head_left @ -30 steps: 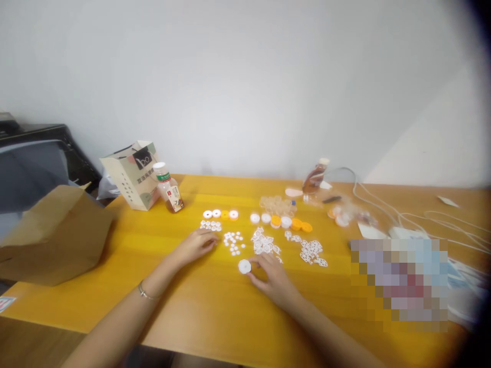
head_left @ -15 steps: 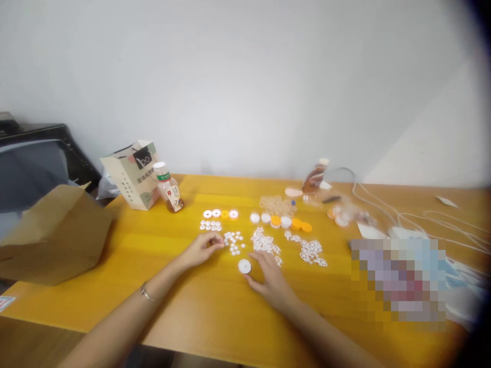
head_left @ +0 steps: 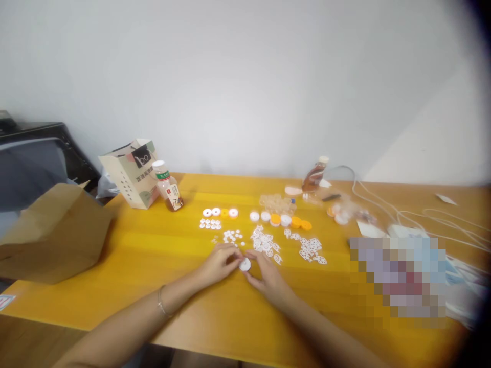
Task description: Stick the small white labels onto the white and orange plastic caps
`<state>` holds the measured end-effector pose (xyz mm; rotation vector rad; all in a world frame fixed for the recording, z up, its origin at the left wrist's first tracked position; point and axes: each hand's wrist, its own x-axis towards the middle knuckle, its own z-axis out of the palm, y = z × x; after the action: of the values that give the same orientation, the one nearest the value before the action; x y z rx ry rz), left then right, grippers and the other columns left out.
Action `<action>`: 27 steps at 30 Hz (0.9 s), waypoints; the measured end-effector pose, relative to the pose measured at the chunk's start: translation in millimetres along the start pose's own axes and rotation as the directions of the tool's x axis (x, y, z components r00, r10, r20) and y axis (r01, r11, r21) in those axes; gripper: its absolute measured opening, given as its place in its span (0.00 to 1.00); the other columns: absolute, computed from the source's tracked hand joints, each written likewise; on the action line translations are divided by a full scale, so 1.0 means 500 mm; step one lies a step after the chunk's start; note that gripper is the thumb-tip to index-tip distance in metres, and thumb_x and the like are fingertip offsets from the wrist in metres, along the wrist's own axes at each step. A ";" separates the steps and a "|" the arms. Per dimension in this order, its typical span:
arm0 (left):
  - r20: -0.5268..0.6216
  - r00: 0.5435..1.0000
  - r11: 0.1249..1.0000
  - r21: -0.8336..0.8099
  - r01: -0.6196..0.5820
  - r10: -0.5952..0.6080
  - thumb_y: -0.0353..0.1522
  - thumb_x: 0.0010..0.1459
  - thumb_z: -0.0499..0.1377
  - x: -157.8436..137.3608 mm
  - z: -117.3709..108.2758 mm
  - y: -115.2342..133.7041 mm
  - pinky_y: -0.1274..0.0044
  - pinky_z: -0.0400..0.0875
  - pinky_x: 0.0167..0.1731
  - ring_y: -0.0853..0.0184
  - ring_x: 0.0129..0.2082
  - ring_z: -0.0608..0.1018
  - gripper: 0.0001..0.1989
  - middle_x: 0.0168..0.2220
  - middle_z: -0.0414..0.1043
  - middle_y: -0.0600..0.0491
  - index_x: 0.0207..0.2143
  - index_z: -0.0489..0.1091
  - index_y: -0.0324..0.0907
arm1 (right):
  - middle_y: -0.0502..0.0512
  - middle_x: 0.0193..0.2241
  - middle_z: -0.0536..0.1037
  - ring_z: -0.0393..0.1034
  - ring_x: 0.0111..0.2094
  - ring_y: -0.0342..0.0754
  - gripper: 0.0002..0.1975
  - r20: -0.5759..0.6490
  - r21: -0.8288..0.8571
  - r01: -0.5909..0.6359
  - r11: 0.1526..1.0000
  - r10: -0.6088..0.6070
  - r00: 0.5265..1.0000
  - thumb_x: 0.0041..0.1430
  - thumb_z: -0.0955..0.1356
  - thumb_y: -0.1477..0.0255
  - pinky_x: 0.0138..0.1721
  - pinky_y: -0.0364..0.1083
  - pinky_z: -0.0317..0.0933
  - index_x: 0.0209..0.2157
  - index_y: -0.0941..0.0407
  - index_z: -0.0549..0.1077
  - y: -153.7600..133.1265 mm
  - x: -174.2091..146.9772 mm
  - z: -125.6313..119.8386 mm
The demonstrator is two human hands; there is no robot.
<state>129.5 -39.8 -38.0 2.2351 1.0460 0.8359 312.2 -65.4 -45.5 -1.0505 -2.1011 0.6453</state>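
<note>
A white round disc (head_left: pixel 244 264) with a small raised centre is held just above the table or on it; I cannot tell which. My right hand (head_left: pixel 270 280) grips its right side between thumb and fingers. Against its left edge, my left hand (head_left: pixel 222 263) has thumb and fingertips pinched together; whatever is between them is too small to make out. Just beyond the left hand lie loose small white round pieces (head_left: pixel 231 235). A heap of white lattice-like flat pieces (head_left: pixel 262 241) is beyond the right hand, and a second cluster of lattice pieces (head_left: pixel 310 247) lies farther right.
Rows of white and orange discs (head_left: pixel 275 220) stretch behind the pieces, near clear plastic parts (head_left: pixel 276 204). A drink bottle (head_left: pixel 168 186) and paper bag (head_left: pixel 132 174) stand back left; another bottle (head_left: pixel 315 174) is back right. A brown cardboard box (head_left: pixel 57 235) occupies the left; cables (head_left: pixel 406 214) run right.
My left hand has moved right and nearer, from the small white pieces to the disc's edge. My right hand stays around the disc, which is now tilted slightly.
</note>
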 end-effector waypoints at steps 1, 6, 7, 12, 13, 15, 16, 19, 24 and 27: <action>-0.003 1.000 1.000 0.018 -0.007 0.007 0.30 0.54 0.53 0.000 0.002 -0.001 0.79 0.64 0.33 0.70 0.29 0.71 0.06 0.28 0.71 0.53 0.29 0.68 0.39 | 0.55 0.41 0.70 0.64 0.43 0.50 0.18 0.006 0.008 -0.002 1.000 0.002 1.000 0.51 0.63 0.78 0.44 0.51 0.60 0.44 0.53 0.60 0.001 0.000 0.000; 0.000 0.999 0.998 0.047 -0.032 0.032 0.28 0.54 0.53 0.002 0.004 0.000 0.79 0.62 0.34 0.71 0.30 0.71 0.05 0.29 0.71 0.54 0.30 0.68 0.40 | 0.56 0.42 0.69 0.64 0.45 0.49 0.18 0.018 0.011 -0.019 1.000 0.019 1.000 0.51 0.63 0.78 0.45 0.51 0.60 0.45 0.54 0.60 0.011 0.000 0.004; 0.003 0.999 0.998 0.060 -0.036 0.036 0.28 0.54 0.53 0.002 0.004 0.001 0.79 0.62 0.34 0.71 0.30 0.71 0.05 0.28 0.71 0.55 0.30 0.68 0.40 | 0.57 0.42 0.69 0.64 0.45 0.50 0.18 0.017 0.011 -0.019 1.000 0.019 1.000 0.51 0.63 0.78 0.45 0.52 0.60 0.45 0.54 0.60 0.013 0.000 0.005; 0.007 0.999 0.990 0.130 -0.052 0.051 0.29 0.55 0.53 0.000 0.005 0.006 0.77 0.59 0.36 0.70 0.30 0.71 0.05 0.28 0.71 0.55 0.30 0.69 0.41 | 0.57 0.42 0.69 0.64 0.45 0.50 0.18 0.015 0.014 -0.021 1.000 0.021 1.000 0.51 0.63 0.78 0.45 0.53 0.60 0.45 0.55 0.59 0.016 -0.001 0.007; 0.010 0.998 0.989 0.138 -0.058 0.057 0.29 0.55 0.53 -0.001 0.006 0.006 0.77 0.59 0.37 0.70 0.31 0.71 0.05 0.28 0.71 0.54 0.30 0.69 0.41 | 0.57 0.42 0.69 0.64 0.45 0.50 0.18 0.014 0.012 -0.024 1.000 0.024 1.000 0.51 0.63 0.78 0.45 0.53 0.60 0.45 0.54 0.59 0.016 0.000 0.007; 0.016 0.997 0.985 0.154 -0.075 0.073 0.29 0.56 0.52 -0.001 0.006 0.006 0.77 0.59 0.37 0.70 0.30 0.71 0.06 0.28 0.71 0.54 0.30 0.69 0.41 | 0.58 0.42 0.70 0.64 0.45 0.51 0.19 0.010 0.010 -0.027 1.000 0.027 1.000 0.50 0.64 0.78 0.45 0.53 0.61 0.45 0.54 0.59 0.016 0.000 0.007; 0.017 0.996 0.984 0.160 -0.084 0.082 0.30 0.56 0.52 -0.002 0.006 0.006 0.77 0.59 0.36 0.70 0.30 0.71 0.06 0.28 0.71 0.54 0.30 0.68 0.41 | 0.58 0.42 0.70 0.64 0.45 0.51 0.19 0.008 0.010 -0.027 1.000 0.027 1.000 0.50 0.64 0.78 0.44 0.53 0.61 0.45 0.55 0.59 0.017 0.000 0.007; 0.017 0.994 0.978 0.173 -0.112 0.111 0.30 0.56 0.51 -0.002 0.007 0.003 0.77 0.59 0.36 0.70 0.31 0.71 0.07 0.29 0.71 0.54 0.31 0.69 0.41 | 0.58 0.41 0.70 0.65 0.44 0.51 0.18 0.008 0.012 -0.024 1.000 0.024 1.000 0.51 0.64 0.78 0.44 0.53 0.61 0.44 0.55 0.59 0.017 0.000 0.008; 0.061 0.979 0.951 0.232 -0.203 0.193 0.30 0.58 0.50 -0.004 0.002 -0.001 0.75 0.58 0.39 0.69 0.34 0.71 0.09 0.33 0.72 0.52 0.34 0.70 0.42 | 0.57 0.40 0.70 0.65 0.43 0.51 0.18 -0.015 0.004 -0.024 1.000 0.024 1.000 0.51 0.64 0.77 0.44 0.53 0.61 0.45 0.54 0.59 0.017 -0.001 0.009; 0.122 0.956 0.912 0.290 -0.290 0.265 0.31 0.58 0.49 -0.005 -0.006 -0.003 0.75 0.58 0.40 0.69 0.36 0.71 0.10 0.35 0.72 0.51 0.38 0.69 0.44 | 0.57 0.40 0.70 0.65 0.43 0.50 0.18 -0.033 -0.009 -0.033 0.999 0.033 0.999 0.51 0.64 0.77 0.44 0.52 0.61 0.44 0.55 0.59 0.018 -0.003 0.010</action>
<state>125.6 -40.6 -37.7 2.7047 0.8786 0.7289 313.2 -62.1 -55.5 -1.0957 -2.0642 0.6306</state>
